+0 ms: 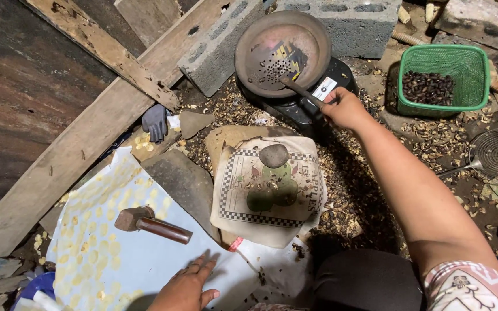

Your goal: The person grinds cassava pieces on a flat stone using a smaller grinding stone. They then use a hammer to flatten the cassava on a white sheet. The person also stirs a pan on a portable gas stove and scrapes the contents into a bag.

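Reaching forward, the right hand [344, 108] is closed around the handle of a perforated metal skimmer [278, 72], whose holed bowl lies inside a round shallow pan [282, 52]. That pan sits on a black burner [312, 101] directly beyond the right hand, with grey concrete blocks [353, 23] behind it. The left hand [187, 286] lies flat and open, fingers spread, palm down on a pale sheet with yellow spots [110, 253], gripping nothing. Just ahead of the left hand, on the same sheet, rests a hammer [151, 223] with a brown wooden handle, not touched. Between the two hands lies a folded cloth with a checked border and fruit print [269, 187], and a smooth grey stone [274, 155] sits on top of it. Right of the right hand stands a green plastic basket [471, 63] holding dark roasted kernels [427, 87]. Broken shells [347, 190] cover the ground under the right forearm. A wire strainer [497, 152] lies farther right, and a grey glove [155, 122] lies beyond the left hand beside a wooden plank [87, 132].
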